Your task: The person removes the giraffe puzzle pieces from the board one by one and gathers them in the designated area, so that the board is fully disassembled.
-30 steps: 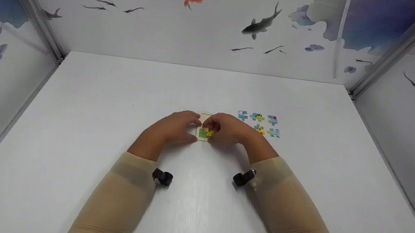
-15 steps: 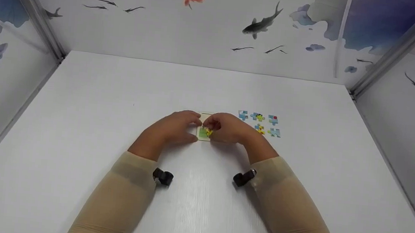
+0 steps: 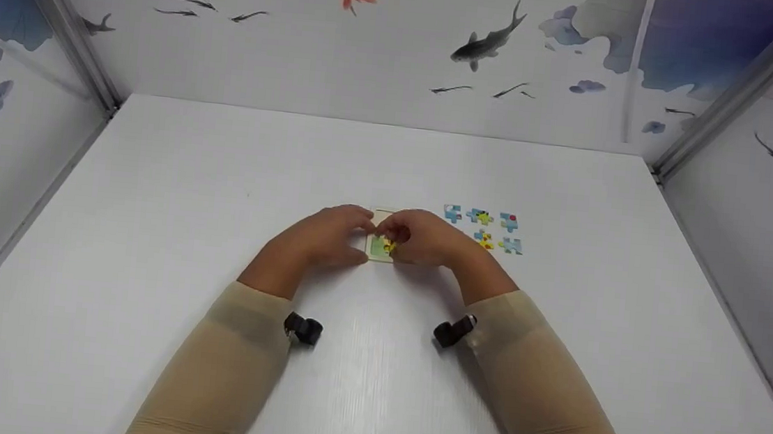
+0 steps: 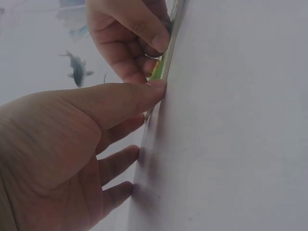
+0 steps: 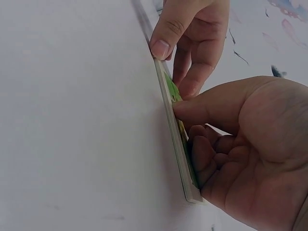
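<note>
A small puzzle board (image 3: 382, 215) with a pale rim lies flat between the two hands. My left hand (image 3: 326, 237) holds its left side, thumb at the near corner and fingertips along the edge; the lower fingers are spread. Green printed puzzle (image 5: 172, 88) shows inside the rim in the right wrist view. My right hand (image 3: 426, 240) pinches a yellow jigsaw piece (image 3: 389, 247) against the board, thumb on the near side and the other fingers curled. That hand hides the board's right part, and whether the piece sits fully flat cannot be seen.
Several loose jigsaw pieces lie in two rows to the right, among them a blue piece with a red spot (image 3: 509, 219) and a yellow-and-blue piece (image 3: 484, 239). White panels (image 3: 371, 69) with painted fish stand around the white table (image 3: 260, 143).
The yellow piece has tilted or turned slightly under the right fingertips. The left hand, the board and the loose pieces hold their places.
</note>
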`<state>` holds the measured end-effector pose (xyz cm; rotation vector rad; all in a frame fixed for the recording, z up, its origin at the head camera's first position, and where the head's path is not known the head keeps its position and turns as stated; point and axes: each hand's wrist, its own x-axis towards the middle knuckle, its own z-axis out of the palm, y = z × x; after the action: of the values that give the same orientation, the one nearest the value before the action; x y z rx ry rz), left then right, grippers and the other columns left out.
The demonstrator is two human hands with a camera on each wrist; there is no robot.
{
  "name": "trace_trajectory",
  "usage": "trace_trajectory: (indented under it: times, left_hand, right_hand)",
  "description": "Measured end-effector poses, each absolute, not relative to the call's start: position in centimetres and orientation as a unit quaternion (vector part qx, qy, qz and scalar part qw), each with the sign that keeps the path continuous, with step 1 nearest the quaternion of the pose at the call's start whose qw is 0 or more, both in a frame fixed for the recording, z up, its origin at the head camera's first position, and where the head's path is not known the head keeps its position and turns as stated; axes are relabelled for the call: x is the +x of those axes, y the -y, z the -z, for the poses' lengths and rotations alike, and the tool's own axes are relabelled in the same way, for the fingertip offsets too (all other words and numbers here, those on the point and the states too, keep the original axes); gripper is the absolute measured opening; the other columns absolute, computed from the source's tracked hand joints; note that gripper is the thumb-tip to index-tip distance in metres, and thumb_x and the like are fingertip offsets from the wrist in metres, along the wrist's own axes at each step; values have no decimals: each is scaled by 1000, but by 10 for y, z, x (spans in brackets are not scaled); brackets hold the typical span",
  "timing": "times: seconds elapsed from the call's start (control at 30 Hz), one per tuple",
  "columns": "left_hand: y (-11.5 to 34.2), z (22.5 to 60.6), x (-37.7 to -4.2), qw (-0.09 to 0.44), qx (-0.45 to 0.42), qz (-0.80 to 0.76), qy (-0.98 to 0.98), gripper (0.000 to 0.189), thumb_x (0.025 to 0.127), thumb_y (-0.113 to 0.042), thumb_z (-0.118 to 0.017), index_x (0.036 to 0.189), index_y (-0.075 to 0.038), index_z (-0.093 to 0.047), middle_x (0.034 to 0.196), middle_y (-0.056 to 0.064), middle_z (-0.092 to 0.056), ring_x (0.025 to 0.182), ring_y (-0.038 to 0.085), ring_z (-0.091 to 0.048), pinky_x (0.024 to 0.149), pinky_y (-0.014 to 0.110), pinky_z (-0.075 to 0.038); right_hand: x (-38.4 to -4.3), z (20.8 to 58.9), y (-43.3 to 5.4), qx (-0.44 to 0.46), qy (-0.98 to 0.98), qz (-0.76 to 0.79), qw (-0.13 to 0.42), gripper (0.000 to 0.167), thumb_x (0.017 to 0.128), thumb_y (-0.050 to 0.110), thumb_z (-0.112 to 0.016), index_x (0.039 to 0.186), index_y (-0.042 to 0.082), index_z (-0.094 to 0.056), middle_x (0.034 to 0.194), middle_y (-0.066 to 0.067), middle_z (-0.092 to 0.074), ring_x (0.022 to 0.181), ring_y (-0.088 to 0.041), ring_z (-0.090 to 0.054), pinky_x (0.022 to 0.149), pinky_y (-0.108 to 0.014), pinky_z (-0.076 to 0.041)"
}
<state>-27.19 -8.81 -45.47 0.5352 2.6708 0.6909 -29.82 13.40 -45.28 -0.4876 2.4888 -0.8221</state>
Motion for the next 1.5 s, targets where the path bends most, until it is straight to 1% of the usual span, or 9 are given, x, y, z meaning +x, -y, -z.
trace_trajectory:
  times: [0.1, 0.23, 0.33, 0.47, 0.67, 0.9, 1.07, 1.3, 1.5]
  left_hand:
    - [88, 453, -271, 168, 184, -243, -938, 54, 99, -25, -77, 150, -18, -62, 171, -3, -43, 164, 25, -33, 134, 48, -30]
    - [88, 453, -272, 169, 188, -241, -937, 54, 99, -25, -77, 150, -16, -62, 171, -1, -43, 164, 26, -33, 134, 48, -30]
    - [87, 454, -273, 169, 192, -239, -937, 54, 98, -25, -77, 150, -15, -62, 171, -1, -43, 164, 26, -33, 134, 48, -29]
    - [87, 454, -273, 168, 190, -239, -937, 54, 98, -26, -77, 149, -15, -62, 171, -2, -43, 164, 25, -33, 135, 47, -29]
    - [86, 453, -271, 172, 179, -241, -938, 55, 99, -27, -77, 150, -16, -62, 171, -3, -43, 164, 25, -32, 135, 48, -27]
    - [85, 453, -271, 174, 174, -242, -938, 56, 99, -27, -76, 151, -17, -61, 172, -3, -42, 165, 24, -31, 136, 47, -25]
    - [86, 457, -273, 173, 177, -231, -941, 56, 99, -28, -75, 152, -18, -60, 173, -4, -40, 166, 23, -29, 136, 45, -24]
    - [86, 458, -273, 172, 175, -235, -941, 56, 99, -28, -75, 152, -18, -60, 173, -5, -40, 166, 22, -28, 137, 45, -24]
    - [86, 456, -272, 177, 172, -235, -940, 56, 99, -27, -75, 152, -18, -59, 173, -5, -39, 167, 23, -26, 137, 45, -22]
  right_hand:
    - [-299, 453, -135, -183, -902, 313, 234, 41, 91, 3, -73, 128, 23, -73, 117, -1, -68, 110, -23, -60, 97, -38, -54]
    - [-302, 455, -139, -191, -897, 331, 224, 31, 96, 9, -73, 123, 23, -73, 118, -1, -69, 111, -23, -61, 97, -40, -55]
    - [-303, 455, -142, -196, -894, 344, 212, 21, 100, 14, -70, 118, 22, -75, 113, -1, -70, 106, -22, -62, 94, -39, -53]
    - [-304, 454, -144, -188, -894, 356, 199, 18, 101, 16, -68, 115, 23, -77, 111, 0, -73, 104, -21, -63, 95, -39, -52]
    - [-307, 448, -153, -156, -891, 373, 207, 18, 103, 18, -68, 113, 28, -79, 114, 2, -75, 108, -20, -66, 98, -39, -55]
    - [-311, 436, -185, -123, -879, 408, 212, 22, 104, 16, -67, 121, 21, -79, 114, -5, -74, 103, -23, -72, 93, -37, -62]
    - [-310, 434, -216, -107, -887, 396, 215, 22, 104, 15, -67, 122, 21, -79, 114, -5, -75, 102, -22, -72, 92, -36, -61]
    - [-306, 439, -251, -104, -880, 402, 231, 32, 101, 7, -68, 130, 16, -74, 117, -8, -71, 101, -23, -71, 90, -33, -63]
    - [-307, 442, -258, -90, -882, 395, 243, 36, 97, 3, -73, 129, 19, -73, 117, -8, -69, 105, -24, -69, 88, -28, -63]
